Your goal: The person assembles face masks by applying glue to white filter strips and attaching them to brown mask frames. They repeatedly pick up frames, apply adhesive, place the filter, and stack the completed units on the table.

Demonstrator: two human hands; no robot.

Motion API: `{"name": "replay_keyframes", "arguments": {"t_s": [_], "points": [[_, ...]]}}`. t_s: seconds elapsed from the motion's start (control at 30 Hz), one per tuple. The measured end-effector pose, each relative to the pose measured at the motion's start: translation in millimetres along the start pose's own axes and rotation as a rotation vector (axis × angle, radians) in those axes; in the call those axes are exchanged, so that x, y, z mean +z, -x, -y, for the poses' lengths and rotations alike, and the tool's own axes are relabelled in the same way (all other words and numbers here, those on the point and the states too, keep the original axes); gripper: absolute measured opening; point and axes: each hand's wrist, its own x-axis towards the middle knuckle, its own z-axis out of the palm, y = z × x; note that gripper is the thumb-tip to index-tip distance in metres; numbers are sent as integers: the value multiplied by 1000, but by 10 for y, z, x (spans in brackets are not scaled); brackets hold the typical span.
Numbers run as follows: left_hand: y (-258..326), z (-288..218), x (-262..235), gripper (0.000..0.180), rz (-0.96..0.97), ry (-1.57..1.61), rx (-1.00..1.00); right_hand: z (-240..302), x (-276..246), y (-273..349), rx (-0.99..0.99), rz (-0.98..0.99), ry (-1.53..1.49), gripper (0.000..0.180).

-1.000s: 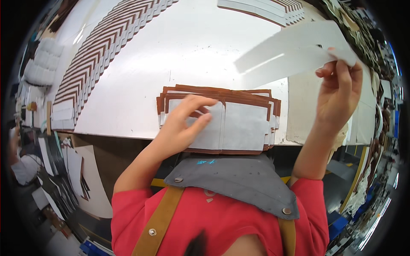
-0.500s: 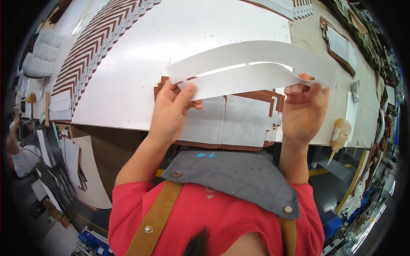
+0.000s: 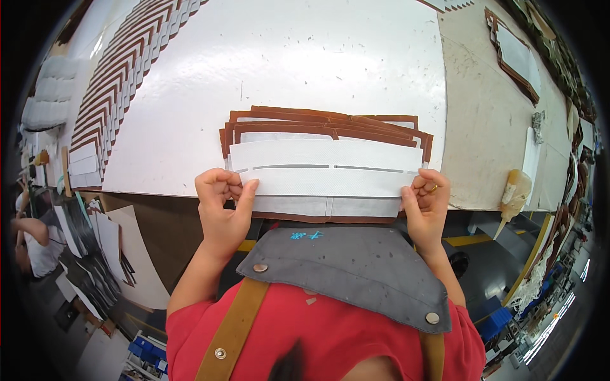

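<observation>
Nearest is one grey apron (image 3: 343, 260) with two brown straps (image 3: 232, 327), worn over one red shirt (image 3: 286, 324). Above it are two hands. The left hand (image 3: 222, 206) is clamped on the left end of one white strip (image 3: 324, 181), between thumb and curled fingers; the right hand (image 3: 427, 206) pinches the right end in the same way. The strip is stretched straight, with two long slits in one line, and it lies across the front of one stack of brown-edged sheets (image 3: 365, 207). The sheets overlap too closely to be counted. The stack's near edge reaches the front of the desk (image 3: 279, 70), which is white and shiny, with small dark marks. To the right, on a beige board (image 3: 470, 120), there is one glue bottle (image 3: 516, 190), its nozzle pointing to the person, and farther one brown-edged pile (image 3: 518, 60). At the far left runs one long row of overlapping pieces (image 3: 121, 82). Beyond the left side is one other person (image 3: 41, 244), and at right some blue boxes (image 3: 494, 324); these are perhaps bins, as the rim is bent and dim.
</observation>
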Motion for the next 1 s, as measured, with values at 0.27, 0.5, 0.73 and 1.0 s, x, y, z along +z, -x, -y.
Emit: {"name": "replay_keyframes", "arguments": {"t_s": [0.27, 0.5, 0.73, 1.0], "points": [[-151, -68, 29, 19, 94, -222, 7, 38, -6, -54, 69, 22, 228, 29], [-211, -63, 20, 25, 103, -325, 84, 80, 35, -118, -26, 41, 395, 31], [-218, -77, 10, 27, 111, -340, 42, 101, 26, -122, -44, 68, 451, 32], [-250, -74, 16, 27, 133, -410, 74, 118, 25, -139, -61, 77, 459, 33]]}}
